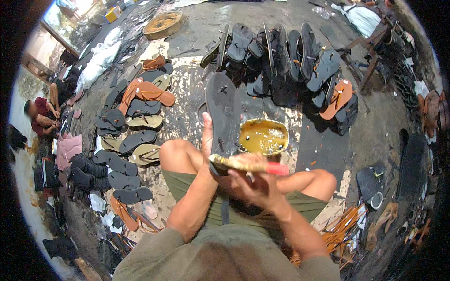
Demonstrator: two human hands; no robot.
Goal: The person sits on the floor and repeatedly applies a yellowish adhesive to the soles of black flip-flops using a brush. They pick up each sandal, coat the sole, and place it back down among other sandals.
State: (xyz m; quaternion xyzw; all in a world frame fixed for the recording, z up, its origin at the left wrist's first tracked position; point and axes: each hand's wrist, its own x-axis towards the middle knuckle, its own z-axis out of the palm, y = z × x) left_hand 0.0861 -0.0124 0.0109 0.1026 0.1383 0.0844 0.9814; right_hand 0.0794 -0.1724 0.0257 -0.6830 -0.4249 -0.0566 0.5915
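Note:
A black sandal sole (222, 110) stands out in front of me, heel toward my lap. My left hand (206, 136) is closed around its left edge, thumb showing, other fingers mostly hidden behind it. Closed on a brush with a red end, my right hand (262, 189) is partly smeared by motion. The brush (239, 164) is caked in yellowish paste and lies across the heel of the sole. Just right of the sole sits an open tub (287, 146) holding yellow-brown glue (255, 138).
Black sandals (281, 51) stand in a row ahead. Brown and black sandals (145, 93) lie in piles to the left. A round wooden block (164, 24) is at the far left. Orange strips (344, 227) lie near my right knee. Another person (44, 114) sits far left.

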